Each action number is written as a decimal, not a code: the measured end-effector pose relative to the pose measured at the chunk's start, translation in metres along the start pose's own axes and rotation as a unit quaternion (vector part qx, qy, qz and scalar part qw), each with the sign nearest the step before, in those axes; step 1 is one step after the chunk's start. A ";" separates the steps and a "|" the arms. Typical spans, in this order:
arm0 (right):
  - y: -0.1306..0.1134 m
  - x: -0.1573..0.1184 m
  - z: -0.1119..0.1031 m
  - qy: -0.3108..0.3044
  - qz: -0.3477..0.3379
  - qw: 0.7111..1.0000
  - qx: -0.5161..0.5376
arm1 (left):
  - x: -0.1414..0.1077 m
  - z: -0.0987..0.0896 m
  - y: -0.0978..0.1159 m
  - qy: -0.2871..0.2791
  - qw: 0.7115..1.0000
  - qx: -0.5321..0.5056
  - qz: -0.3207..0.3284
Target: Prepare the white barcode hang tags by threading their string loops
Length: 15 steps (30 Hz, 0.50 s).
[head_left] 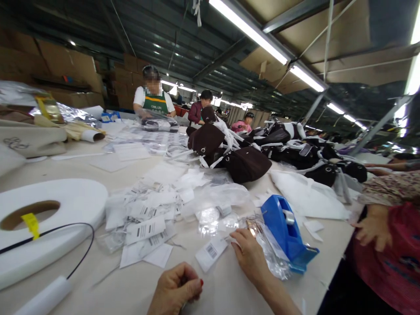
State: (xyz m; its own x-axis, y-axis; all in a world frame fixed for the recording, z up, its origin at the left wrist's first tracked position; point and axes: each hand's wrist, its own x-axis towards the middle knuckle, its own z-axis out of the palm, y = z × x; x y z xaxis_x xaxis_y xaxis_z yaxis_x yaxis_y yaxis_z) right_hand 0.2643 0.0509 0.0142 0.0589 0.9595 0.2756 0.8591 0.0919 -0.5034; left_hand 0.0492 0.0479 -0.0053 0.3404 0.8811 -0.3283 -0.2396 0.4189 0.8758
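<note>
My right hand [248,256] is closed with its fingertips at the upper end of a white barcode tag [211,253], which lies low over the table. Beside it, nearer to me, my left hand [177,286] is curled with thumb against fingers; whatever it holds is hidden. Left of the tag spreads a loose pile of printed white labels [146,229]. Clear plastic bags [219,199] lie just beyond my hands. A blue tape dispenser [284,232] stands to the right of my right hand, with crumpled clear plastic [274,258] against it.
A large white roll [82,205] lies at the left, with a black cord across it. Dark brown bags [247,164] with white-wrapped handles are heaped farther back. A co-worker's hand [374,227] is at the right edge; another person [154,98] works across the table [131,173].
</note>
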 end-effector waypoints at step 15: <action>0.017 0.033 0.003 -0.153 -0.206 0.945 -0.205 | 0.000 0.001 0.003 -0.015 1.000 -0.022 -0.016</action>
State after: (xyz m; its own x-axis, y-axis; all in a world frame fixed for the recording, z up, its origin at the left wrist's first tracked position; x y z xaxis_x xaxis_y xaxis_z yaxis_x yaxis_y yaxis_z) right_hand 0.2791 0.0854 0.0121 -0.4189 0.9027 0.0980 0.9056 0.4232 -0.0279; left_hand 0.0492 0.0494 -0.0024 0.3757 0.8601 -0.3451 -0.2671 0.4571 0.8484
